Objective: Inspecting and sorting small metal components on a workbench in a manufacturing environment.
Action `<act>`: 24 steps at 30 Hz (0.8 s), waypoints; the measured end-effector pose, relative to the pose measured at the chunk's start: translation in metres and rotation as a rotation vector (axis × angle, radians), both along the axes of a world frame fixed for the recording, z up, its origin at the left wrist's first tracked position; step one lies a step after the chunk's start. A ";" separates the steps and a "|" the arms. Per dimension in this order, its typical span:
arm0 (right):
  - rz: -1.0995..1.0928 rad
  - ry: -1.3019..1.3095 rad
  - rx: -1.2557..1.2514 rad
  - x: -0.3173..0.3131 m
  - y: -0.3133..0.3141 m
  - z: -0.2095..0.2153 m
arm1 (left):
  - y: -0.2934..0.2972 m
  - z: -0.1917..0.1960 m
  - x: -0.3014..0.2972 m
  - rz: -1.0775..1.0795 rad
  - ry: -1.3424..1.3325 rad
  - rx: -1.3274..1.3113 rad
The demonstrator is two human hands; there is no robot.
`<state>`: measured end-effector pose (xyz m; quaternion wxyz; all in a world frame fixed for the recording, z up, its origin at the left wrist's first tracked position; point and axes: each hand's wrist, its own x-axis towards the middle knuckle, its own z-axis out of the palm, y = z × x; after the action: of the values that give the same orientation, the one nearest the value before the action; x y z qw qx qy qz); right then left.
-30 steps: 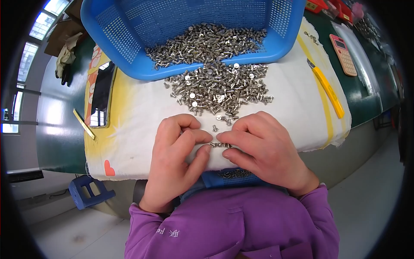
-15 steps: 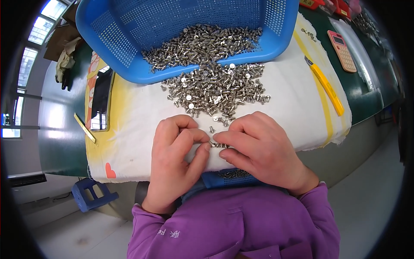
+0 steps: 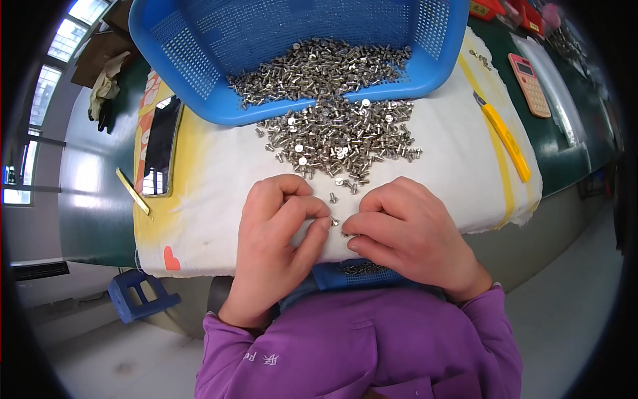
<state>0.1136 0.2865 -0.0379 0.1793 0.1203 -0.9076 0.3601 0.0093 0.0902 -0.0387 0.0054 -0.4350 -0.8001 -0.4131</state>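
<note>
Thumb and forefinger of my left hand [image 3: 279, 226] are pinched together, with a small silver screw [image 3: 335, 223] at their tips. Across a narrow gap, my right hand [image 3: 412, 233] is closed in a pinch. Small screws [image 3: 347, 233] poke out from its fingertips, mostly hidden by the fingers. Just beyond the hands, a loose screw [image 3: 333, 198] rests on the white cloth [image 3: 219, 219]. Farther off lies a spread pile of similar screws [image 3: 339, 139], which runs up to the tipped blue basket [image 3: 219, 114] holding more of them.
A phone [image 3: 161, 146] and a thin yellow strip [image 3: 133, 191] lie at the left. On the right are a yellow utility knife [image 3: 503, 138] and a pink calculator [image 3: 530, 86]. Below the table edge, a smaller blue basket [image 3: 329, 278] with screws sits at my lap.
My hands have drawn slightly apart. The row of screws that bridged the fingertips now shows only at the right fingers, with one screw at the left fingertips. The whole view has shifted a little.
</note>
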 end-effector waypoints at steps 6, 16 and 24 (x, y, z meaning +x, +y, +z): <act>0.330 -0.124 -0.090 0.009 0.013 0.004 | 0.001 -0.003 0.001 0.004 0.044 0.016; -0.119 -0.002 -0.007 0.000 0.003 0.000 | 0.003 -0.003 0.000 0.012 0.075 0.012; -0.148 0.021 -0.004 -0.008 -0.010 0.001 | 0.003 -0.003 0.000 0.013 0.066 0.014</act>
<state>0.1058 0.2766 -0.0368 0.2153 0.0563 -0.9113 0.3464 0.0097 0.0937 -0.0419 0.0375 -0.4433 -0.7993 -0.4041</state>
